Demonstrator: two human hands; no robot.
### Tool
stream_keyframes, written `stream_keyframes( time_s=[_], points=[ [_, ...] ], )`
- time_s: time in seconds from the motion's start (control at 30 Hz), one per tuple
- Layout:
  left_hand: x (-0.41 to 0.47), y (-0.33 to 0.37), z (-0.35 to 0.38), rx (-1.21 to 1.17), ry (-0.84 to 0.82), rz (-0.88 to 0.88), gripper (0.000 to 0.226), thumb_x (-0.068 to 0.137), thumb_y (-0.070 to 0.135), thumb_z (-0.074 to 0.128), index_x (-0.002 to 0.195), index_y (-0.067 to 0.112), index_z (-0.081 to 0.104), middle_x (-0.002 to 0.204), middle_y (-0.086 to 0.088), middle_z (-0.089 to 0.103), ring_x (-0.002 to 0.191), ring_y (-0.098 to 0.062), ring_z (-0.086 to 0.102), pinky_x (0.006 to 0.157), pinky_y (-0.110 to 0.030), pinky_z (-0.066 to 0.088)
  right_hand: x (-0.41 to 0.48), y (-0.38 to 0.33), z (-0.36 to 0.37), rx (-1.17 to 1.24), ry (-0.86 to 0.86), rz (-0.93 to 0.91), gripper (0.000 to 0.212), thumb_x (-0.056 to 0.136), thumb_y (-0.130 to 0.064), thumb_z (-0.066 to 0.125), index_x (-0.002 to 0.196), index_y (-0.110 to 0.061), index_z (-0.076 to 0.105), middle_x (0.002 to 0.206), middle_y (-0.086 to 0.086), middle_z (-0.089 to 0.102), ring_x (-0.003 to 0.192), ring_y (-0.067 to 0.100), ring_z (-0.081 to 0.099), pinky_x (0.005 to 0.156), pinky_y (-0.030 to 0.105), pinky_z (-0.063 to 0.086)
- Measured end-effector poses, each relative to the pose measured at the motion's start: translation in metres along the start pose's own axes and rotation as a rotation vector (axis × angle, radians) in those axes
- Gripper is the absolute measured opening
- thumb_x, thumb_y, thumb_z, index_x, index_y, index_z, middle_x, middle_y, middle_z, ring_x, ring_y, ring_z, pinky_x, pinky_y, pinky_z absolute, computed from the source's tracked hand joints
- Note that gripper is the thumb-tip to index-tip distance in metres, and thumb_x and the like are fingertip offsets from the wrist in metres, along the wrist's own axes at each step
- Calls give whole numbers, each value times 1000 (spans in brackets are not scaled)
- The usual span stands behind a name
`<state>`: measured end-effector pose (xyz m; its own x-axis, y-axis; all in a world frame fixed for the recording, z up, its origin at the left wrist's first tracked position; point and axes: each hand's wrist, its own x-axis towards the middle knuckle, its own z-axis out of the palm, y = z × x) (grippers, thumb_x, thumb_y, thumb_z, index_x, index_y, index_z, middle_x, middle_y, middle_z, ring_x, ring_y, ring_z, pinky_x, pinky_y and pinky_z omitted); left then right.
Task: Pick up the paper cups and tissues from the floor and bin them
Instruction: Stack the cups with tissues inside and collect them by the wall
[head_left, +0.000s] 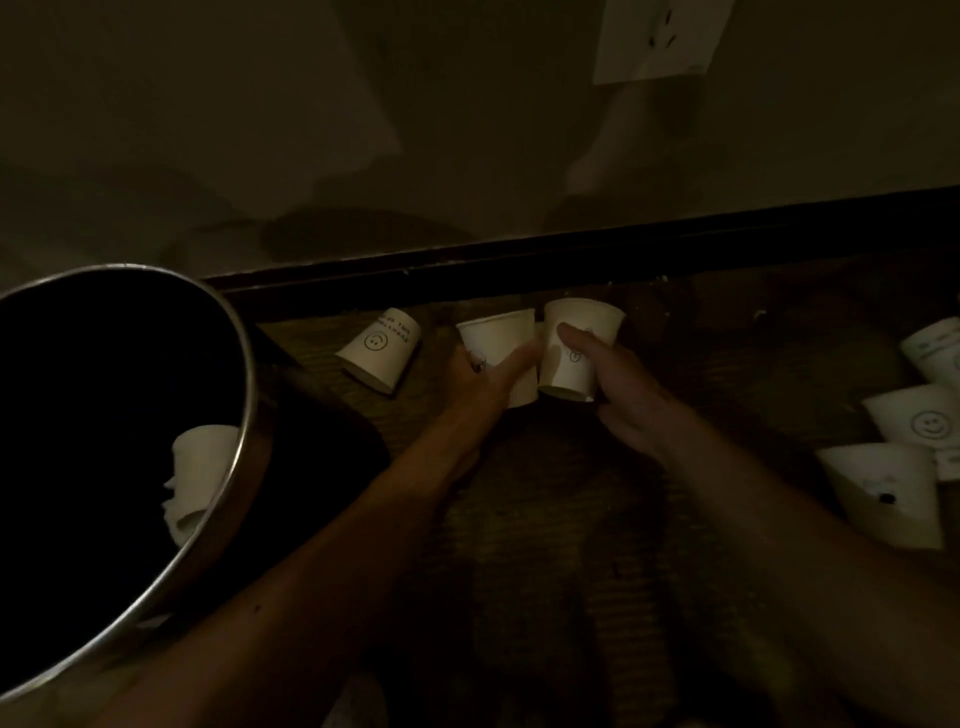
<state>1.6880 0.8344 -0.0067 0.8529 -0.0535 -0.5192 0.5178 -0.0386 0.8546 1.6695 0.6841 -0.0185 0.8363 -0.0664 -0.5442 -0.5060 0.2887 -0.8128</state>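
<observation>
The left hand (480, 376) is wrapping its fingers around a small white paper cup (498, 335) and the right hand (621, 400) is grasping a second white paper cup (592, 317) beside it (probably to carry two at once). The round metal-rimmed bin (248, 395) is standing near on the left. Other loose paper cups (379, 348) are lying on the dark floor (545, 519).

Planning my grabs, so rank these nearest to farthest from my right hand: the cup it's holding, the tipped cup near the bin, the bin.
1. Held cup, in the right hand.
2. Tipped cup, to the left by the wall.
3. Bin, far left.
</observation>
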Motion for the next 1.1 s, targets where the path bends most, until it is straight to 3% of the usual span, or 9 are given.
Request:
stream_keyframes(
  time_s=[0.23, 0.37, 0.5, 0.6, 0.7, 0.8, 0.93, 1.0, 1.1],
  points=[
    [-8, 19, 17, 88, -68, 147, 71, 70, 34, 88, 130, 20, 53, 116, 0, 67, 102, -16, 69, 82, -40, 61, -18, 0, -6, -31, 80, -89, 53, 87, -57, 61, 130, -27, 59, 118, 1, 71, 106, 17, 69, 89, 38, 56],
    [-18, 64, 30, 198, -99, 255, 70, 69, 31, 89, 128, 17, 54, 112, 1, 68, 98, -15, 69, 78, -35, 62, -40, -36, 0, -29, 129, -230, 37, 96, -61, 38, 116, -38, 59, 114, -3, 71, 103, 14, 69, 87, 38, 56],
    [-42, 140, 34, 282, -142, 306, 62, 72, 31, 87, 123, 15, 57, 109, -2, 69, 90, -14, 70, 67, -30, 62, -65, -90, 12, 35, 144, -374, 45, 102, -59, 21, 112, -39, 60, 113, -4, 72, 103, 12, 69, 92, 38, 56],
    [-76, 195, 16, 430, -105, 425, 57, 71, 37, 87, 118, 18, 59, 103, 2, 71, 81, -10, 71, 57, -22, 58, -82, -126, 37, 91, 84, -482, 42, 104, -54, 21, 110, -37, 59, 106, -8, 72, 99, 9, 69, 90, 36, 55],
    [-116, 228, -28, 528, -70, 517, 46, 72, 33, 86, 110, 22, 61, 96, 4, 73, 78, -7, 73, 65, -27, 61, -93, -136, 76, 116, -57, -562, 48, 98, -62, 28, 123, -30, 55, 115, -3, 70, 108, 15, 68, 96, 44, 53],
    [-151, 234, -88, 600, 21, 529, 57, 66, 36, 88, 115, 22, 63, 101, 2, 74, 87, -12, 74, 77, -37, 62, -108, -131, 128, -25, -156, -531, 96, 69, -90, 41, 138, -24, 47, 127, -1, 63, 115, 16, 62, 103, 45, 47],
    [-184, 221, -162, 580, 106, 484, 63, 59, 35, 88, 116, 17, 67, 103, 0, 76, 94, -18, 74, 78, -34, 59, -129, -113, 181, -391, -326, -484, 71, 81, -80, 25, 127, -30, 46, 120, -9, 59, 111, 8, 57, 105, 40, 40],
    [-193, 208, -188, 576, 131, 435, 59, 63, 32, 88, 115, 16, 66, 101, 0, 77, 91, -15, 74, 73, -28, 59, -137, -108, 197, -611, -372, -489, 77, 75, -81, 17, 126, -31, 45, 124, -5, 58, 115, 15, 55, 104, 45, 39],
    [-192, 180, -220, 507, 176, 313, 60, 62, 39, 82, 115, 15, 66, 101, -3, 76, 91, -18, 74, 74, -31, 60, -141, -100, 213, -933, -438, -532, 62, 87, -73, 23, 127, -30, 43, 130, -2, 52, 121, 17, 48, 103, 47, 40]
  ],
)
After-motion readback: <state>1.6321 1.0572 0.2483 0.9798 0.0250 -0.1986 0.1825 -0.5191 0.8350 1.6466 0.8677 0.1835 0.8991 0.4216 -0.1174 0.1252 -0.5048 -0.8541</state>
